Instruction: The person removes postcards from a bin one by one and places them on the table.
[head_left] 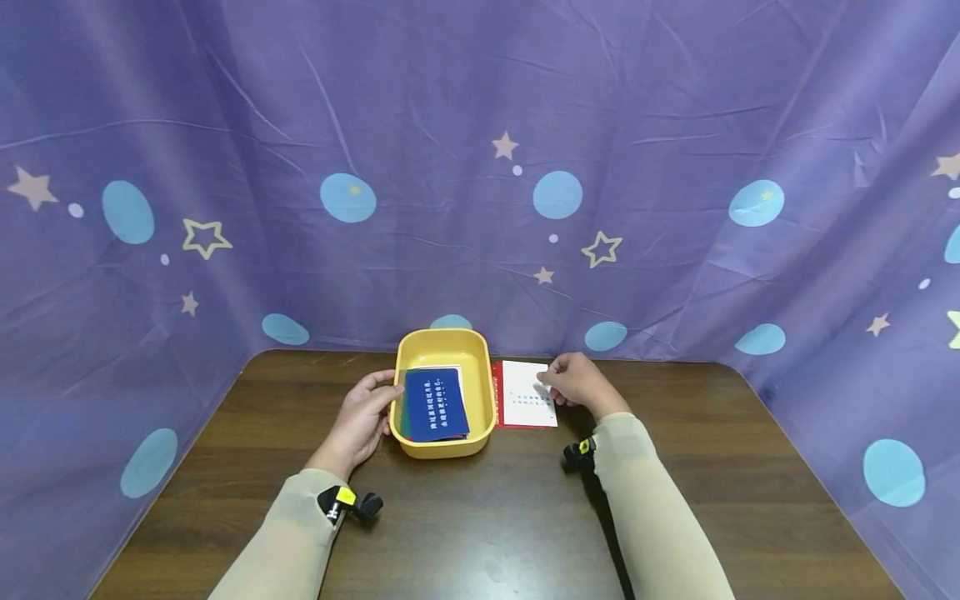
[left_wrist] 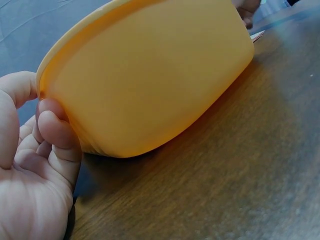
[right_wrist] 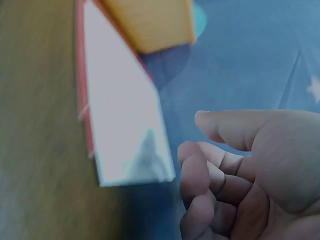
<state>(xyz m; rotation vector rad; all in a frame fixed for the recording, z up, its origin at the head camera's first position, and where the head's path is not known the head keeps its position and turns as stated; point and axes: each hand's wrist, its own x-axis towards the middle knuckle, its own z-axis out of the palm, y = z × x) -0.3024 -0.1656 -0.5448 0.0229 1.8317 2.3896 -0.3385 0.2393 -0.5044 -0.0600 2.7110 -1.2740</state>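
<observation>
**Your left hand (head_left: 363, 417) grips the tub (head_left: 447, 451); your right hand (head_left: 577, 383) is at the white card (head_left: 522, 393)**

Your left hand pinches the tub's left edge, thumb at the rim and fingers curled against the outside wall. Your right thumb stands apart from the loosely bent fingers, with nothing between them, at the white card's right end; you cannot tell from the head view whether they touch it. That card lies face up on red cards (head_left: 497, 400), just right of the tub on the table (head_left: 480, 517). Inside the tub, a blue card (head_left: 435, 406) with white lettering tops a stack. The curtain (head_left: 450, 267) hangs behind.
</observation>
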